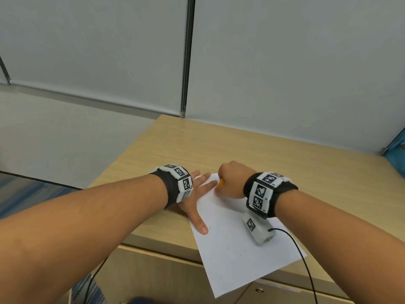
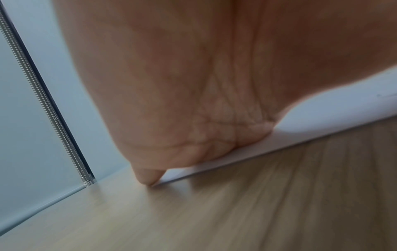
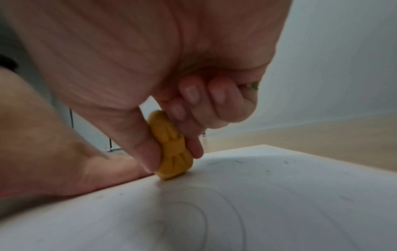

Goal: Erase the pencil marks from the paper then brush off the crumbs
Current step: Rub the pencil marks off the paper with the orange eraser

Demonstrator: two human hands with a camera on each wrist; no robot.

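Note:
A white sheet of paper [image 1: 236, 249] lies on the wooden desk [image 1: 306, 172], its near corner hanging over the front edge. My left hand [image 1: 197, 198] presses flat on the sheet's left edge, fingers straight and spread. My right hand [image 1: 232, 183] pinches a yellow eraser [image 3: 171, 149] between thumb and fingers, its lower end touching the paper [image 3: 257, 195] near the far left corner. Faint curved pencil lines [image 3: 214, 208] and small dark crumbs [image 3: 285, 162] show on the sheet in the right wrist view. The left wrist view shows my left hand [image 2: 182, 101] on the paper's edge [image 2: 322, 122].
The desk's bare wood stretches behind and to the right of the paper. A grey wall with a blind and its bead chain [image 1: 186, 62] rises behind the desk. A black cable [image 1: 302, 255] runs from my right wrist over the paper. Cabinet fronts [image 1: 164, 275] lie below the desk edge.

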